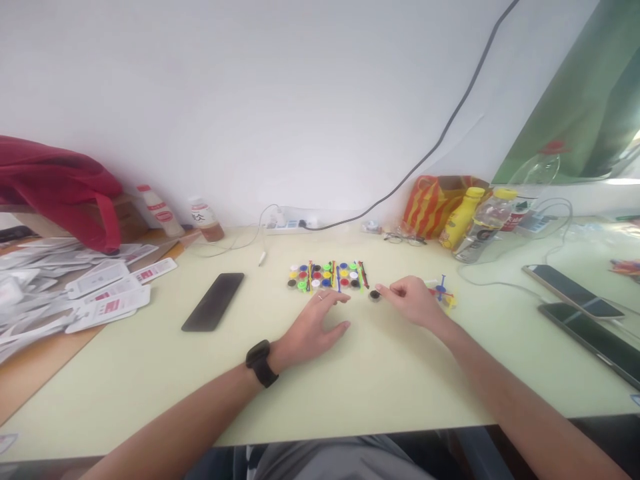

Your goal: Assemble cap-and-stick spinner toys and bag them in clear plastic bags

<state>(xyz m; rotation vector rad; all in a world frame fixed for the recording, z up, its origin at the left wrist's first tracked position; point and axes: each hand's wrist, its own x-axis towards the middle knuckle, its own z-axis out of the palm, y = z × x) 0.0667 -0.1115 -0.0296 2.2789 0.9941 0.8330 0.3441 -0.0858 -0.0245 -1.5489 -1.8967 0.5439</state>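
Head view: left hand (pixel 310 330) is being held empty; right hand (pixel 414 300) is being pinched, seemingly for precision, by a black disc (pixel 375 295), grasp unclear.

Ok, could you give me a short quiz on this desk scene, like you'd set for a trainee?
1. On which wrist is the black wristwatch?
2. What is closest to the fingertips of the right hand?
A) a black disc
B) the eyeglasses
C) the striped bag
3. True or false: the left hand is gripping the black smartphone.

Key:
1. The left.
2. A.
3. False; the phone lies on the desk, apart from that hand.
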